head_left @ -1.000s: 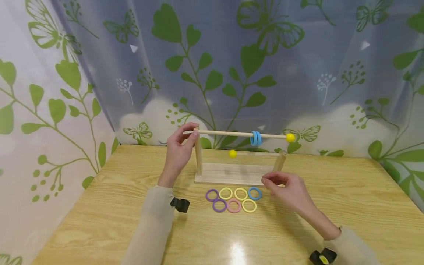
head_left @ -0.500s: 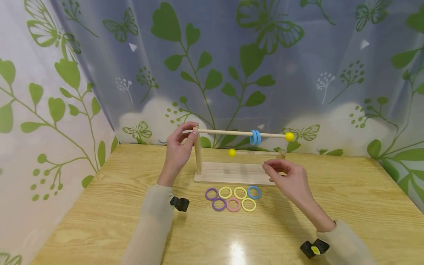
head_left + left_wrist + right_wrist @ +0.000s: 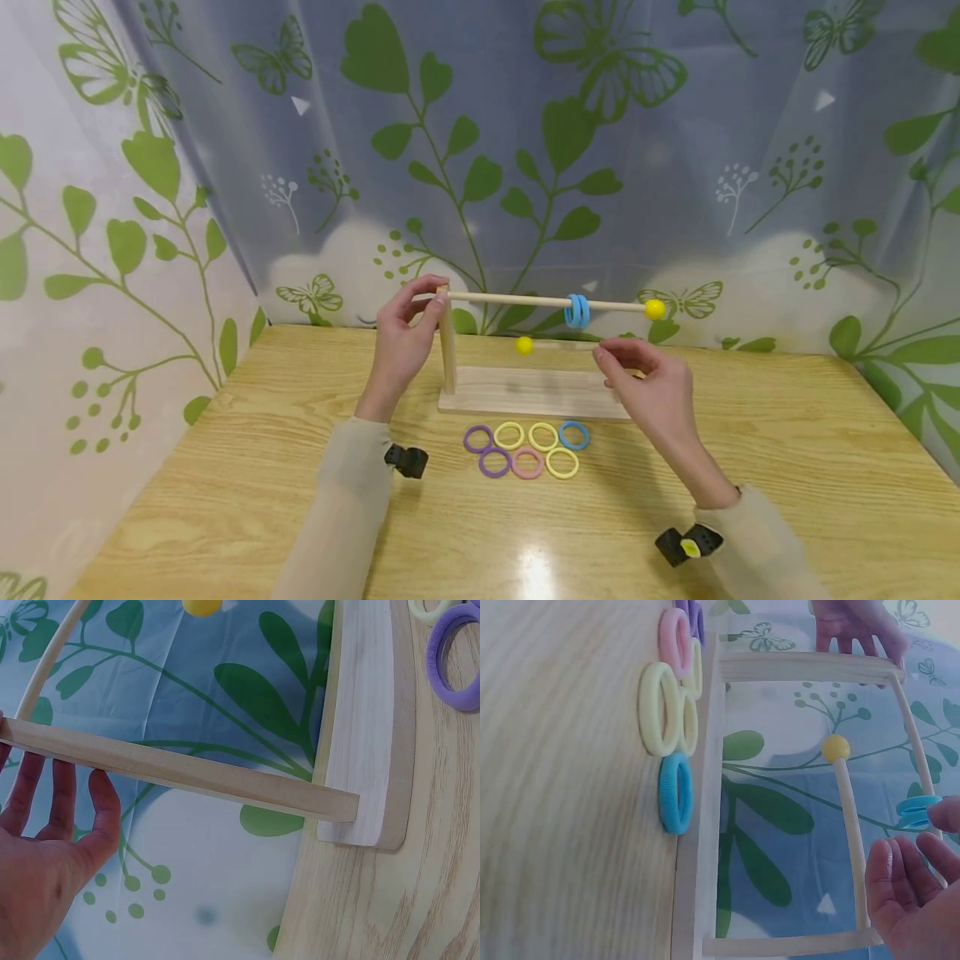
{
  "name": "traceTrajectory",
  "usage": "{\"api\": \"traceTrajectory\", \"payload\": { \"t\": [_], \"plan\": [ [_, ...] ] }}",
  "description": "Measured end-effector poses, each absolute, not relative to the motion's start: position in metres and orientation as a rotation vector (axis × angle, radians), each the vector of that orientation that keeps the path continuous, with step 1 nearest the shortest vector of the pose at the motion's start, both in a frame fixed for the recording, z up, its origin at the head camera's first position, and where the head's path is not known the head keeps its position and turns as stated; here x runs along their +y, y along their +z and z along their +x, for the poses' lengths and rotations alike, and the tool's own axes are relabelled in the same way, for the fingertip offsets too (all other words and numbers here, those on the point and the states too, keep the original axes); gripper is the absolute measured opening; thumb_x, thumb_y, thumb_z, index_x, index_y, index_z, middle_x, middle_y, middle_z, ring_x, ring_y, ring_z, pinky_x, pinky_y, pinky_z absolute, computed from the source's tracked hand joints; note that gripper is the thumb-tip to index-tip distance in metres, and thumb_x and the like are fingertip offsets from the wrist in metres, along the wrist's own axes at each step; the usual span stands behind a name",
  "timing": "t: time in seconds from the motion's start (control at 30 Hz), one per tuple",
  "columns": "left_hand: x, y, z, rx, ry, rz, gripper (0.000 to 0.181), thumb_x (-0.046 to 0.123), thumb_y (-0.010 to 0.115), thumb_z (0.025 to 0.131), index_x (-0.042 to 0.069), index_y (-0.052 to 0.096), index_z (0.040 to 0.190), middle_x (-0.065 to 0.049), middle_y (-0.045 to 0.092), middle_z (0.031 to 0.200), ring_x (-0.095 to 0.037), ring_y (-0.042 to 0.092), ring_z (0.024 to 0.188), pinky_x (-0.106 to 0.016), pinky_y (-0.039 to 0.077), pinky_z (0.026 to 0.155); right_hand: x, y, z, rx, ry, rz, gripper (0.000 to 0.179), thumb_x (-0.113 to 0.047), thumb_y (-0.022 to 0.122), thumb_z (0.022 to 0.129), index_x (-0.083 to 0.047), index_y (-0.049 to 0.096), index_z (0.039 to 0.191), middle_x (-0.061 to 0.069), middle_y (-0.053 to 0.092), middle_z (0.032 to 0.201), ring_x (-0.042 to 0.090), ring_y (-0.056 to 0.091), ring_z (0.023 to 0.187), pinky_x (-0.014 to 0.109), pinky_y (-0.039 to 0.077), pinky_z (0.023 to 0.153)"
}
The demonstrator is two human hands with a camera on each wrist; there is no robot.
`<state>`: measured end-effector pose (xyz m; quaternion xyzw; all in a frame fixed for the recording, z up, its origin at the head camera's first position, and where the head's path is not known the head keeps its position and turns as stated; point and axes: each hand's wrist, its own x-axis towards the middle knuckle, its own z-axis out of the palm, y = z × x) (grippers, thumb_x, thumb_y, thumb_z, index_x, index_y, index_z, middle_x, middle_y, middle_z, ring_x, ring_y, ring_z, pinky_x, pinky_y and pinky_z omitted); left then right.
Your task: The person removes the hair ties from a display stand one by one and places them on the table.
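Observation:
My left hand (image 3: 405,333) grips the top of the left post of a wooden stand (image 3: 525,392), thumb in front and fingers behind. From that post runs the upper rod (image 3: 510,299), carrying two light-blue rings (image 3: 577,311) and ending in a yellow ball (image 3: 655,309). A lower rod (image 3: 851,832) comes from the right post and ends in another yellow ball (image 3: 524,345). My right hand (image 3: 652,392) hovers before the right post, which it mostly hides in the head view. Its fingers are loosely bent with nothing visible between them; the right wrist view shows them near the blue rings.
On the wooden table (image 3: 300,375), in front of the stand's base, lie several loose rings: purple (image 3: 495,462), yellow (image 3: 562,463), pink (image 3: 527,463) and blue (image 3: 573,435). A patterned curtain (image 3: 480,167) hangs behind the table.
My right hand has risen from the base's right front corner to the height of the lower rod, now covering the right post. The left hand, stand and rings stay put.

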<state>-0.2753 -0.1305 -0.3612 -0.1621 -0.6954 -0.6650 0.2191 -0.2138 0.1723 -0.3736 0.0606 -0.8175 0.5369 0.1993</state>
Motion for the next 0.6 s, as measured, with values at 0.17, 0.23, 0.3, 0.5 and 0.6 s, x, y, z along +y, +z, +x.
{"api": "traceTrajectory", "payload": {
  "t": [0.17, 0.23, 0.3, 0.5, 0.6],
  "plan": [
    [-0.131, -0.362, -0.275, -1.923, -1.838, -0.447, 0.023, 0.008, 0.061, 0.102, 0.002, 0.068, 0.123, -0.014, 0.065, 0.118, -0.012, 0.066, 0.096, -0.023, 0.057, 0.076, 0.17, -0.372, -0.219, -2.231, 1.553, 0.161, 0.022, -0.025, 0.076, 0.094, -0.006, 0.078, 0.105, -0.015, 0.074, 0.087, 0.0, 0.069, 0.078, 0.021, 0.061, 0.067],
    [-0.131, -0.362, -0.275, -1.921, -1.838, -0.451, 0.023, 0.008, 0.061, 0.102, 0.002, 0.068, 0.123, -0.014, 0.065, 0.118, -0.012, 0.066, 0.096, -0.023, 0.056, 0.076, 0.169, -0.371, -0.221, -2.214, 1.57, 0.157, 0.022, -0.024, 0.076, 0.094, -0.005, 0.078, 0.105, -0.018, 0.073, 0.086, 0.001, 0.069, 0.078, 0.022, 0.061, 0.067],
    [-0.131, -0.362, -0.276, -1.918, -1.838, -0.454, 0.023, 0.008, 0.062, 0.102, 0.002, 0.068, 0.123, -0.014, 0.065, 0.117, -0.012, 0.066, 0.096, -0.022, 0.056, 0.076, 0.168, -0.371, -0.223, -2.197, 1.58, 0.148, 0.023, -0.024, 0.076, 0.093, -0.005, 0.078, 0.105, -0.019, 0.073, 0.085, 0.001, 0.07, 0.079, 0.023, 0.061, 0.068],
    [-0.13, -0.362, -0.276, -1.919, -1.837, -0.458, 0.023, 0.008, 0.061, 0.102, 0.002, 0.068, 0.123, -0.014, 0.065, 0.118, -0.011, 0.066, 0.096, -0.022, 0.056, 0.076, 0.163, -0.368, -0.227, -2.126, 1.616, 0.171, 0.023, -0.021, 0.077, 0.093, -0.001, 0.077, 0.105, -0.018, 0.073, 0.085, 0.002, 0.07, 0.078, 0.025, 0.062, 0.068],
    [-0.13, -0.362, -0.275, -1.92, -1.836, -0.463, 0.023, 0.008, 0.061, 0.102, 0.001, 0.068, 0.123, -0.014, 0.064, 0.118, -0.012, 0.066, 0.097, -0.022, 0.056, 0.076, 0.161, -0.367, -0.23, -2.088, 1.634, 0.2, 0.023, -0.018, 0.077, 0.092, 0.001, 0.076, 0.105, -0.017, 0.073, 0.085, 0.002, 0.07, 0.078, 0.024, 0.061, 0.066]
  ]
}}
